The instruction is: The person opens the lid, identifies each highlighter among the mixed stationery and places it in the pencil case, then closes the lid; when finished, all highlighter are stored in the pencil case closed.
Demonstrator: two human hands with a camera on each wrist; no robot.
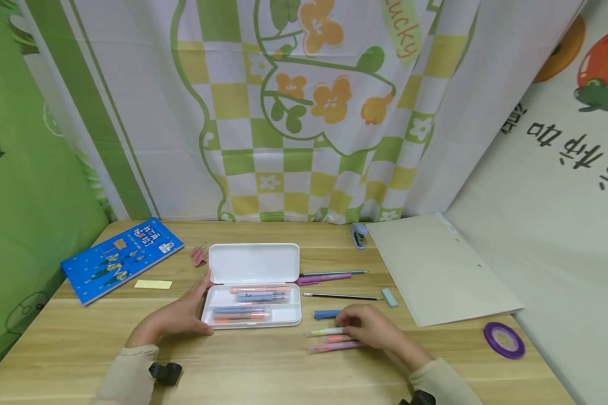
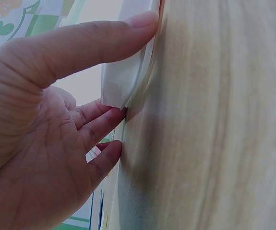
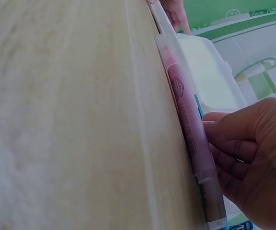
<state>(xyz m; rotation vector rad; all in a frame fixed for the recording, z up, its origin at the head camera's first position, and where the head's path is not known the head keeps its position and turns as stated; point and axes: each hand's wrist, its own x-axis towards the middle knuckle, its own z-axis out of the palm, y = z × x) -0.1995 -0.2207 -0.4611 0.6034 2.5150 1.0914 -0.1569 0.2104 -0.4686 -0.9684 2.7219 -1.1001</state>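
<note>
A white pencil case lies with its lid raised. Pens and highlighters in clear wrapping fill parts of its two compartments. My left hand holds the case by its left end, thumb at the front corner and fingers along the side. Right of the case, my right hand pinches the end of a yellow highlighter; the fingertips are partly hidden. Beside it lie a red-pink highlighter and a pink-purple highlighter. A blue pen-like item lies just behind these fingers.
Behind lie a purple pen, a black pencil and a blue eraser. A stapler, grey board and purple tape roll are rightward. At left are a blue book, pink clips and yellow notes.
</note>
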